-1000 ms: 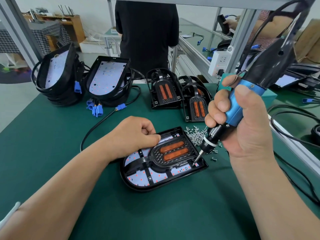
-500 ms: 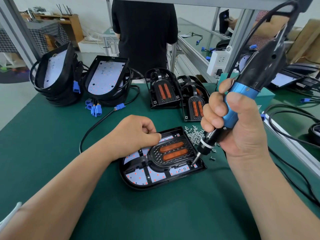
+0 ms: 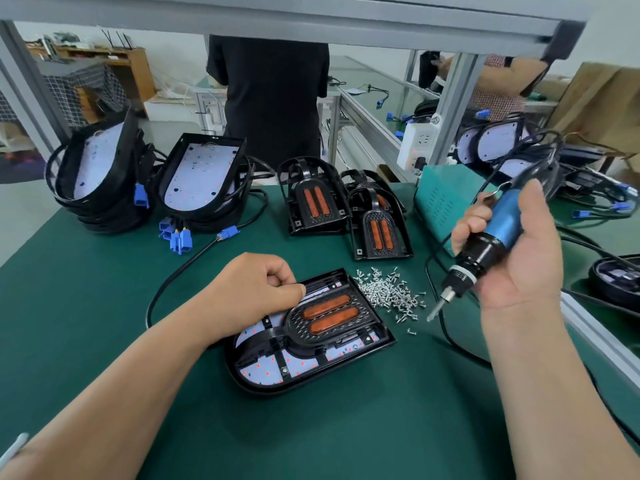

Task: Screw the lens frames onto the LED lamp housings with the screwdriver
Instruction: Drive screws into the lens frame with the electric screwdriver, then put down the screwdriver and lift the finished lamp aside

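Lamp housing [image 3: 263,379] with the lens frame [image 3: 325,318] in it lies flat on the green mat [image 3: 104,306]. Left hand [image 3: 254,289] rests fisted on its far edge; right hand [image 3: 519,268] grips the screwdriver [image 3: 504,220], tip just beside the screw pile [image 3: 388,292].

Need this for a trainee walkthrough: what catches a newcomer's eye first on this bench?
The blue screwdriver in the right hand, tip in the air at right, stands out first. Then the orange lenses of the frame on the housing at centre, under the curled left hand, and the bright heap of screws beside it.
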`<action>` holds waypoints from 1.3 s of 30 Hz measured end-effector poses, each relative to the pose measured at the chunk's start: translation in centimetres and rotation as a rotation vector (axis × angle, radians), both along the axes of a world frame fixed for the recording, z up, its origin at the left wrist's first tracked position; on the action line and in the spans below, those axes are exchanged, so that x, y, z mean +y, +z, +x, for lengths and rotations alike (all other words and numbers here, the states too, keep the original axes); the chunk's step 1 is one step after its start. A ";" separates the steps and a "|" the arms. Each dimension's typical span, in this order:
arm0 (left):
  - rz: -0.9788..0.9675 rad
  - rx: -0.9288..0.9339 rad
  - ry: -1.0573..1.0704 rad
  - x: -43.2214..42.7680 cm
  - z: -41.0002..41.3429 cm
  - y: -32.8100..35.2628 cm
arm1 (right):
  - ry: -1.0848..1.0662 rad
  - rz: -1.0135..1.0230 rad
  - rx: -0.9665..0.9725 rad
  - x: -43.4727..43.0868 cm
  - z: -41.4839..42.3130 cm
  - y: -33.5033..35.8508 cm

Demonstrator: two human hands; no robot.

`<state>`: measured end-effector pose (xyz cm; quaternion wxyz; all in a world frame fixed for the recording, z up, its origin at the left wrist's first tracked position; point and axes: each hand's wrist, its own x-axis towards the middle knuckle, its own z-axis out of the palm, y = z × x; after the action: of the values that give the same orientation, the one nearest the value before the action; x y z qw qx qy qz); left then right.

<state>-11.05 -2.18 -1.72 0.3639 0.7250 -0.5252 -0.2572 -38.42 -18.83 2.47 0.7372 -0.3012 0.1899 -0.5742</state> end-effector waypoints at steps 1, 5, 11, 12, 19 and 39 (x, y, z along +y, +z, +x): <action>0.002 0.000 0.001 0.0 0.0 0.0 | 0.004 0.008 0.014 -0.4 -0.6 0.0; 0.012 0.000 0.003 0.1 0.1 -0.1 | 0.066 0.008 0.146 -1.8 -2.8 -0.4; 0.036 0.011 0.008 0.2 0.2 -0.1 | 0.031 -0.035 0.574 -2.9 -4.8 -0.2; 0.040 0.013 0.008 0.2 0.1 -0.1 | 0.010 -0.028 0.658 -3.1 -5.2 -0.1; 0.056 0.011 0.019 0.0 0.0 0.0 | -0.054 -0.263 1.196 -3.0 -6.3 -1.3; 0.067 0.026 0.014 0.1 0.2 0.1 | -0.068 -0.513 1.975 -3.6 -4.7 -2.9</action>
<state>-10.83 -2.12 -1.61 0.3481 0.7370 -0.5064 -0.2815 -43.12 -22.38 -0.42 0.1479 -0.7836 0.5927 -0.1134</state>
